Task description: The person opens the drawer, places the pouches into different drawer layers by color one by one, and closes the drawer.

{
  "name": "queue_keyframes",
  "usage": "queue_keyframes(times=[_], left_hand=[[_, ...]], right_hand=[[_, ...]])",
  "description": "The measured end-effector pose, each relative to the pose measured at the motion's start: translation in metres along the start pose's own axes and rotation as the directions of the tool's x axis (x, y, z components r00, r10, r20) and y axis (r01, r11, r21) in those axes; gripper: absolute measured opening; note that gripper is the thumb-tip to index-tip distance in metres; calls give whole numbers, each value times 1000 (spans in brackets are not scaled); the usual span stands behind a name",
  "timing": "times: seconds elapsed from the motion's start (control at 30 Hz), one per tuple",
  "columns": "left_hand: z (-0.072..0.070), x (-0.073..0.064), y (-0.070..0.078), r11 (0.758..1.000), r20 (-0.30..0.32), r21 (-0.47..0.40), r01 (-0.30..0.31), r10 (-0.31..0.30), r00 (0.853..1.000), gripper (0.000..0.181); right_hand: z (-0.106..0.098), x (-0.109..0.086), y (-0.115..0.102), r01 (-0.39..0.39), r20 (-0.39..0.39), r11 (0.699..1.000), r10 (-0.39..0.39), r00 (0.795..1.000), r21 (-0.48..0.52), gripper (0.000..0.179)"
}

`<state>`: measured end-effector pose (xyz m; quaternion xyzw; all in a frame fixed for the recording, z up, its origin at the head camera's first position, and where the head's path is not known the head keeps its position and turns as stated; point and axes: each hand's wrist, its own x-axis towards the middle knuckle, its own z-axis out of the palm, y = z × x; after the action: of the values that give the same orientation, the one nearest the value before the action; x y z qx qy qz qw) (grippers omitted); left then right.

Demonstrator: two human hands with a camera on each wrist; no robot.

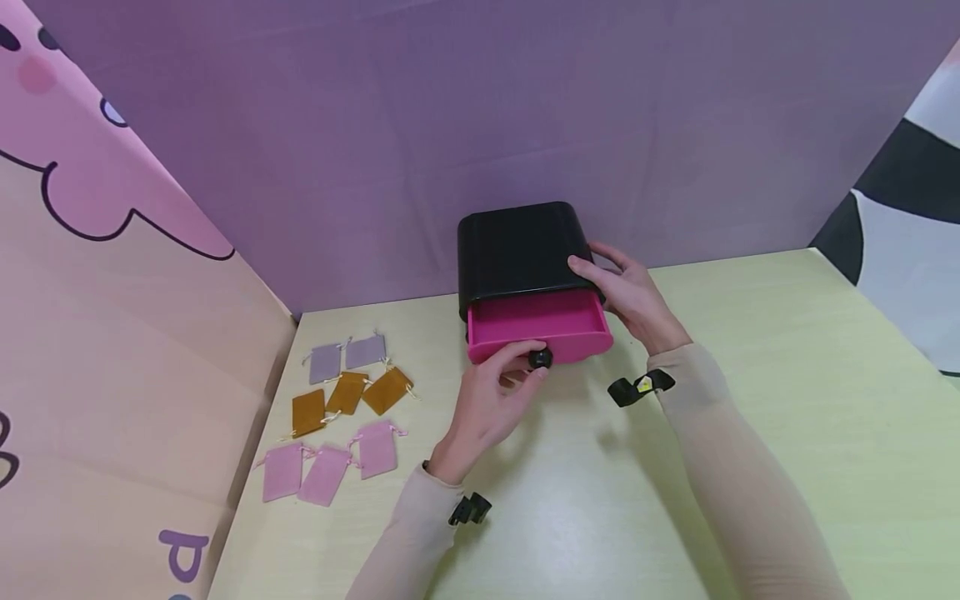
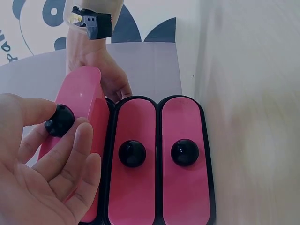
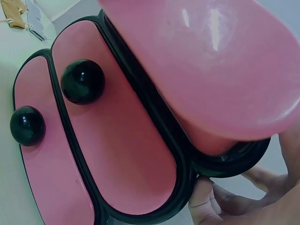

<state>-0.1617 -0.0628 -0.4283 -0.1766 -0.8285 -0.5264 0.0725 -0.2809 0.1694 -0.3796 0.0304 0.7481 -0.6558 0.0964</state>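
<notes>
A black drawer cabinet (image 1: pixel 521 250) stands against the back wall, its pink top drawer (image 1: pixel 540 312) pulled partway out. The visible part of the drawer's inside looks bare. My left hand (image 1: pixel 487 400) pinches the drawer's round black knob (image 2: pixel 60 120) between thumb and fingers. At the cabinet's upper right side, my right hand (image 1: pixel 630 292) grips the body, thumb on top and fingers along the side. Two lower pink drawers show in the left wrist view, a middle drawer (image 2: pixel 132 187) and a bottom drawer (image 2: pixel 185 197); both sit closed, each with a black knob.
On the table's left lie small drawstring pouches in rows: two grey-purple pouches (image 1: pixel 326 364), three brown pouches (image 1: pixel 308 412) and three pink pouches (image 1: pixel 282 472). A purple cloth wall (image 1: pixel 420 150) rises behind the cabinet; a printed panel (image 1: pixel 127 333) borders the left side.
</notes>
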Motion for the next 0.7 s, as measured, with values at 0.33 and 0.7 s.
queue_keyframes(times=[0.33,0.7], left_hand=[[-1,-5,2,1000,15,6,7,-7,1000,34],[-1,-14,-1,999,18,45,-1,0,1000,32]], right_hand=[[2,4,0,-6,-1,1000,6,1000,-17,91],[4,3,1,-1,0,1000,1,1000,-13,90]])
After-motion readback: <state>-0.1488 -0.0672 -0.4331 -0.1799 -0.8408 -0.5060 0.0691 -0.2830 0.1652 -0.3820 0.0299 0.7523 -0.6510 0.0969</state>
